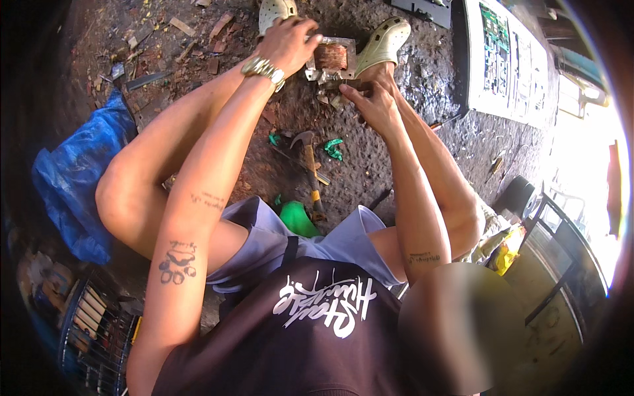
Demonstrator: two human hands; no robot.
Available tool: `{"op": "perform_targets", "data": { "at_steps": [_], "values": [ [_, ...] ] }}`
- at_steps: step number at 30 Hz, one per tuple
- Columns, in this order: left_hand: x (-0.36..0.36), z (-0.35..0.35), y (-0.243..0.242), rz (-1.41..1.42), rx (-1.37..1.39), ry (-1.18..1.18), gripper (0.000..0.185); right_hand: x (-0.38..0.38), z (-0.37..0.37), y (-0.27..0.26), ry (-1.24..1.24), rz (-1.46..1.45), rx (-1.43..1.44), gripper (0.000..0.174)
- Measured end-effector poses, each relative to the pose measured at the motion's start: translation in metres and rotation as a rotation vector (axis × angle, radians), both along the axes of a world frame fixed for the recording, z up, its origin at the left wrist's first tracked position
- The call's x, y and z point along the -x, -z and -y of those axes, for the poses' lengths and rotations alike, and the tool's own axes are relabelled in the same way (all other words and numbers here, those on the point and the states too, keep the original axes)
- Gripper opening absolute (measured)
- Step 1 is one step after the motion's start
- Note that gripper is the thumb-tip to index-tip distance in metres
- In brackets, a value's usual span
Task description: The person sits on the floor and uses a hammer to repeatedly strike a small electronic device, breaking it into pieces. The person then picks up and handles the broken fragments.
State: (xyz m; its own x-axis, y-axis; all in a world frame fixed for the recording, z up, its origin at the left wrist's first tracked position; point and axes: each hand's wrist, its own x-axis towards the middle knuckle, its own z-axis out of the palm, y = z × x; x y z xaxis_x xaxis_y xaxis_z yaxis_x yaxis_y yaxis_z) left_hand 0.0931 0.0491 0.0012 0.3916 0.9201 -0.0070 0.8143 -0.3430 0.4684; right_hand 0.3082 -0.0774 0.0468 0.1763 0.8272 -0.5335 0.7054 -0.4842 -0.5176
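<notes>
A small transformer with a copper winding (331,57) and a metal frame lies between my feet. My left hand (290,44), with a metal watch at its wrist, has its fingers and thumb on the frame's upper left corner. Along the near edge, the thumb and fingers of my right hand (374,104) pinch a dark flat strip (354,84). That strip lies close against the frame; whether it touches cannot be told. Nearer to me, a claw hammer (309,158) rests on the ground, its head pointing away.
Green scraps (334,148) and a green rounded object (298,219) lie by the hammer. Broken bits (218,29) litter the ground ahead left. A blue tarpaulin (84,173) is left of my knee. A panel with circuit boards (515,64) stands ahead right; a wire crate (91,321) sits behind left.
</notes>
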Motion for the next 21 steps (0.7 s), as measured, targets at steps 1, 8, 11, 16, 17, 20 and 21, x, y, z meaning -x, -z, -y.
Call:
{"op": "perform_targets", "data": {
  "at_steps": [1,8,11,16,17,20,21],
  "values": [
    [-0.009,-0.006,0.006,-0.067,-0.005,0.062,0.048,0.002,-0.004,0.005,-0.013,0.027,0.000,0.087],
    [-0.030,-0.012,0.041,-0.142,0.248,0.200,0.060,0.003,-0.030,0.025,-0.080,0.112,0.144,0.085],
    [-0.028,-0.006,0.047,-0.123,0.171,0.177,0.057,0.007,-0.035,0.025,-0.053,0.111,0.150,0.073],
    [-0.031,0.000,0.051,-0.125,0.077,0.140,0.052,0.019,-0.043,0.015,-0.080,0.219,0.063,0.054],
    [-0.031,0.000,0.052,-0.140,0.079,0.136,0.051,0.021,-0.045,0.012,-0.099,0.221,0.046,0.052],
    [-0.031,-0.001,0.055,-0.136,0.053,0.118,0.050,0.024,-0.057,0.002,-0.135,0.214,0.106,0.047],
    [-0.032,-0.001,0.056,-0.146,0.062,0.119,0.049,0.024,-0.061,-0.002,-0.136,0.225,0.143,0.046]
  ]
}}
